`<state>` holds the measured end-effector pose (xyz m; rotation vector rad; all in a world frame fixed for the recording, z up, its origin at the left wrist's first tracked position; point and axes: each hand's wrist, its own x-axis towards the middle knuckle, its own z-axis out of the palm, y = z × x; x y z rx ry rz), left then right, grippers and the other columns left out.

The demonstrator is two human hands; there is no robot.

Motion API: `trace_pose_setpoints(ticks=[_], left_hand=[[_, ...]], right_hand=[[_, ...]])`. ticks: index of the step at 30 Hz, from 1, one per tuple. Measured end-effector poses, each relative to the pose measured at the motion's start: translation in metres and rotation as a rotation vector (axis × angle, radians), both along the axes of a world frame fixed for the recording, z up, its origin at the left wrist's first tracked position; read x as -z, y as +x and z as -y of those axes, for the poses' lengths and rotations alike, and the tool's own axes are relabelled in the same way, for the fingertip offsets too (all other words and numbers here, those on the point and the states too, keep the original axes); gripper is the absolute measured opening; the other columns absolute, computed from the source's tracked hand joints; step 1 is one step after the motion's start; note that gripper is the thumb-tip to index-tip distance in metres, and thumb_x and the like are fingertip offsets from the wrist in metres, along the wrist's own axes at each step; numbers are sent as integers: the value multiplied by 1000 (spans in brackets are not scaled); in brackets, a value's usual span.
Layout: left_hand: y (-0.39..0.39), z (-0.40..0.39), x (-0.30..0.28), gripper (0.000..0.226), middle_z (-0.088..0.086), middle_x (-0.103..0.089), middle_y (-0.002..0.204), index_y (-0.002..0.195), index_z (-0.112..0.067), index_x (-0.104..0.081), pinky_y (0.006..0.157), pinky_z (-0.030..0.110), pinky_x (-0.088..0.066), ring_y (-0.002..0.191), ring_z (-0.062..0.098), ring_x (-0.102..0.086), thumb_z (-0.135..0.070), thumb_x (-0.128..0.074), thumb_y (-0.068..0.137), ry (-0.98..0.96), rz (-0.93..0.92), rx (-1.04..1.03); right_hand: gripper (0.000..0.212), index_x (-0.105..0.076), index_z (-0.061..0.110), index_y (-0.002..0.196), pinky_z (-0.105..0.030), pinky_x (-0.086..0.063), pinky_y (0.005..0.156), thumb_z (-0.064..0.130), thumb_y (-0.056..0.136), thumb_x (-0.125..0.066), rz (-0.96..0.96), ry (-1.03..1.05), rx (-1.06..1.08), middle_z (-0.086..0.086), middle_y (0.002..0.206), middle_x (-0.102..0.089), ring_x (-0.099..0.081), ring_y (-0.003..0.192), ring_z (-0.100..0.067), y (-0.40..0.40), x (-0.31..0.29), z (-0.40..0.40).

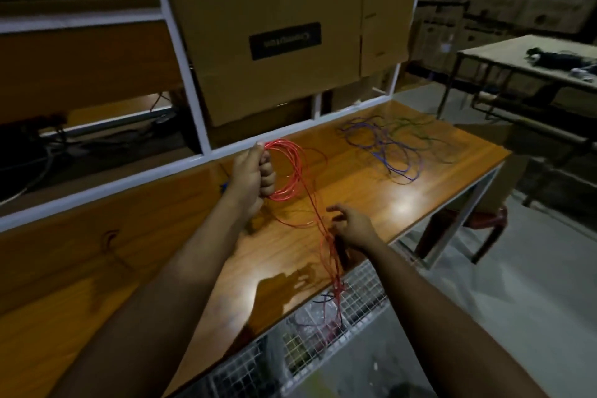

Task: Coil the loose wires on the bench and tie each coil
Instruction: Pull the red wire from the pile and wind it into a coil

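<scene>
The red wire (332, 268) is partway coiled, and its loose tail drops over the near edge of the table (420, 203) past the right hand (353, 229), which seems to pinch the strand. The next move, I judge, is feeding another loop up to the left hand (255, 174), which clenches the finished red loops above the table. Farther off, blue and green wires (387, 145) lie loose, uncoiled.

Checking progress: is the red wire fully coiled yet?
Partly. The left hand grips several loops of red wire; loose strands trail past the right hand over the bench edge.
</scene>
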<state>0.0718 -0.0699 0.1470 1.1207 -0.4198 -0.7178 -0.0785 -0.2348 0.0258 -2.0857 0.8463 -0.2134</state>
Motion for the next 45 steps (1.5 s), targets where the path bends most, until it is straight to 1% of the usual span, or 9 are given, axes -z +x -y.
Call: trace_pose_setpoints(ticks=[5, 7, 12, 23, 27, 31, 36, 42, 45], left_hand=[[19, -4, 5, 38, -9, -25, 48, 72, -22, -37, 38, 17, -14, 37, 5, -19, -35, -34, 107, -7, -15, 5], [26, -4, 6, 38, -10, -26, 47, 72, -21, -38, 37, 16, -15, 36, 4, -20, -35, -35, 107, -4, -19, 23], [26, 3, 12, 38, -10, -26, 48, 71, -21, -37, 40, 17, -14, 37, 4, -20, -35, -35, 107, 10, -16, 68], [-45, 68, 8, 39, -9, -21, 51, 70, -22, -35, 39, 18, -12, 39, 5, -17, -34, -34, 107, -62, -59, 325], [-71, 88, -7, 39, -9, -21, 49, 69, -22, -34, 42, 21, -8, 38, 5, -16, -34, -33, 107, -93, -34, 411], [-84, 99, -20, 39, -9, -22, 50, 70, -22, -35, 42, 21, -8, 39, 5, -17, -34, -33, 107, -116, -8, 436], [-89, 100, -14, 39, -9, -22, 50, 70, -22, -34, 42, 20, -10, 38, 5, -17, -33, -33, 107, -76, 38, 456], [-79, 91, -4, 39, -10, -23, 48, 70, -21, -34, 38, 15, -13, 37, 4, -18, -33, -33, 107, -62, -17, 408], [-72, 87, -4, 39, -10, -24, 49, 70, -22, -35, 40, 19, -11, 38, 4, -19, -35, -35, 107, -66, -43, 388]], right_hand=[[36, -58, 13, 131, -10, -47, 63, 25, 97, -58, -107, -331, -91, -2, 102, -63, -71, 85, -10, 37, 14, -28], [31, -64, 9, 115, -17, -53, 56, 28, 92, -57, -67, -311, -14, 0, 86, -66, -68, 68, -11, 38, 28, -31], [23, -69, 10, 94, -40, -49, 80, 32, 91, -65, -149, -773, -178, -6, 105, -57, -53, 99, -26, 9, 50, -13], [50, -54, 20, 67, -32, -42, 51, 53, 101, -40, 137, -520, 320, 0, 59, -60, -59, 54, -18, -87, 20, -10], [55, -69, 31, 89, -33, -53, 69, 61, 99, -23, 450, -168, 329, 10, 91, -73, -66, 74, -7, -93, -11, -9], [83, -67, 42, 110, -42, -51, 91, 83, 85, 0, 286, -137, 238, 7, 113, -70, -65, 99, -12, -102, -14, 5], [106, -67, 28, 123, -37, -58, 58, 98, 67, -9, 123, 256, 192, -6, 116, -69, -74, 71, -27, -107, 2, 22], [82, -51, 17, 142, -43, -44, 104, 70, 94, -10, -115, -61, 169, -17, 139, -57, -58, 123, -33, -93, 4, 24], [74, -70, 25, 121, -37, -41, 101, 65, 97, -14, 47, 25, 70, -4, 130, -66, -58, 122, -21, -90, -5, 17]])
